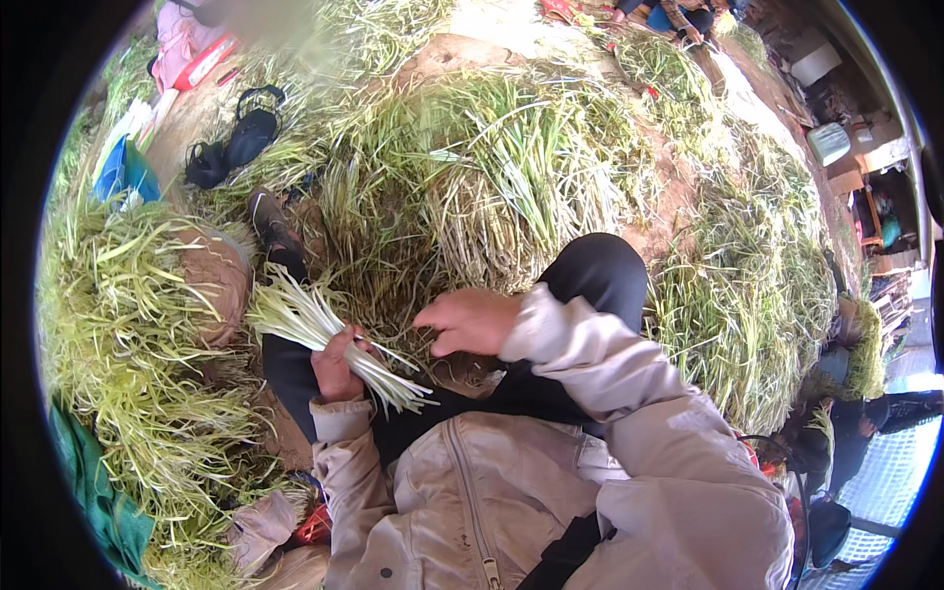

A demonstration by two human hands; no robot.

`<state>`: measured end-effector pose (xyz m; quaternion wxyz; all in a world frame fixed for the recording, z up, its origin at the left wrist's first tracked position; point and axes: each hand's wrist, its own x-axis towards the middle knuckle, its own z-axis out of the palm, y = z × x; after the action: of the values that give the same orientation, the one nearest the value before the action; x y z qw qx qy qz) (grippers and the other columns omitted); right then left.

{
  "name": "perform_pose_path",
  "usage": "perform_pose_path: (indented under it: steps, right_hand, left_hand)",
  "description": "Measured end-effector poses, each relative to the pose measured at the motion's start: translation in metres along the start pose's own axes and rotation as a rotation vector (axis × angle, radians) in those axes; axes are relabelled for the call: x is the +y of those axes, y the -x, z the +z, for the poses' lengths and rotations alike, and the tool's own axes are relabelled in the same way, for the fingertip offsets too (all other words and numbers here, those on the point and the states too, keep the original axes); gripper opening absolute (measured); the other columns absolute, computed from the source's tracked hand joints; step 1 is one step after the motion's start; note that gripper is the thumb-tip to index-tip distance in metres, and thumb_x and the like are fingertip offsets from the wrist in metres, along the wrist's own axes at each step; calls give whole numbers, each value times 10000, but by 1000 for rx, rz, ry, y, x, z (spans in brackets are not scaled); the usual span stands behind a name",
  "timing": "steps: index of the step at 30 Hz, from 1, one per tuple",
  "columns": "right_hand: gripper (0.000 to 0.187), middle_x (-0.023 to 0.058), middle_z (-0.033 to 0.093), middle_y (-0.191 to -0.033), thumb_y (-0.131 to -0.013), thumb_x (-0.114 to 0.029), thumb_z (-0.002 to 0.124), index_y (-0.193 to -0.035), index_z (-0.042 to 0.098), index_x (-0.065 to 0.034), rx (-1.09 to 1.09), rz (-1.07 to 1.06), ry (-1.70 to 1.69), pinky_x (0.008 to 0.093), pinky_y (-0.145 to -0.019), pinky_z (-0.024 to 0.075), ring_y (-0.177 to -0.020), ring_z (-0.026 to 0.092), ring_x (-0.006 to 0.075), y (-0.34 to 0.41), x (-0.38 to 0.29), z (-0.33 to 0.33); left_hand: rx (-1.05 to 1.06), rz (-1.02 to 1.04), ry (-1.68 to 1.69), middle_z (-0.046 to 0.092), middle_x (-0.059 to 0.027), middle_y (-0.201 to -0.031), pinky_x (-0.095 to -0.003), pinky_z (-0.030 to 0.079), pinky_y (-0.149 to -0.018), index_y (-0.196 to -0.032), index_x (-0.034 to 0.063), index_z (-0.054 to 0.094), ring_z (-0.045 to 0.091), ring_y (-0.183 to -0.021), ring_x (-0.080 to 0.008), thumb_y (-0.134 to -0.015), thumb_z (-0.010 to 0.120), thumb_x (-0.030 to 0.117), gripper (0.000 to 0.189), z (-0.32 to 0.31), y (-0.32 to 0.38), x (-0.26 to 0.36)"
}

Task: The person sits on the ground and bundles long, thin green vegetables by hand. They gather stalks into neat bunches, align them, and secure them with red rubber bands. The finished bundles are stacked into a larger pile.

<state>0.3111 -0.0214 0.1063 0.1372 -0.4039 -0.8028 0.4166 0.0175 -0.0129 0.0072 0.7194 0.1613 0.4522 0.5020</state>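
My left hand (340, 365) is closed around a bundle of pale, slender stalks (299, 317), which look like blanched chives. Their white ends point toward my lap, and the leafy ends fan out to the left. To the right of the bundle is my right hand (472, 322), slightly blurred, thumb and fingers apart with nothing visible in it. Just beyond both hands lies a large heap of uncleaned stalks (509, 177), with dry, straw-coloured bases toward me and green leaves on top.
More piled greens lie on the left (147, 346) and on the right (745, 310). A black bag (251, 136) and a blue bag (127, 175) are at the upper left, with green cloth (96, 487) at the lower left. Another person (689, 22) sits at the far top right.
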Motion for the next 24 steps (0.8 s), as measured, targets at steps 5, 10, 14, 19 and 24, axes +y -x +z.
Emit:
perform_pose_path:
  steps: [5,10,14,19,24]
  right_hand:
    - [452,119,711,-1089,-992,-270,689,-1379,652,-40,136,174,-267,352,-903,553,-1018,689,201,80,26,-143]
    - [383,87,752,-1055,-986,-216,701,-1338,678,-67,578,541,-266,333,-832,599,-920,727,190,110,160,-224]
    - [246,76,755,-994,-970,-123,672,-1199,743,-68,1000,853,-747,317,-698,629,-867,743,191,119,279,-252]
    - [89,15,599,-756,-978,-96,643,-990,701,-29,1165,714,-698,275,-503,430,-614,564,112,110,371,-276]
    - [278,68,734,-895,-976,-211,697,-1187,741,-35,1246,740,-569,296,-618,524,-727,662,157,81,445,-299]
  left_hand:
    - [-62,-13,-40,656,-99,-882,-394,565,-634,-1090,60,600,632,-731,-191,-966,661,68,138,9,2,2]
    - [8,5,-134,646,-86,-875,-358,554,-630,-1105,43,613,618,-705,-183,-950,678,87,174,21,-9,1]
    - [113,8,-240,645,-72,-870,-346,566,-603,-1115,41,619,631,-676,-183,-934,693,77,199,33,-20,-7]
    - [135,-83,-204,637,-74,-864,-323,548,-613,-1129,39,609,616,-686,-180,-920,693,56,226,48,-40,-13]
    - [137,-106,-174,632,-84,-861,-306,525,-618,-1154,32,598,595,-702,-178,-908,683,40,260,76,-55,-16]
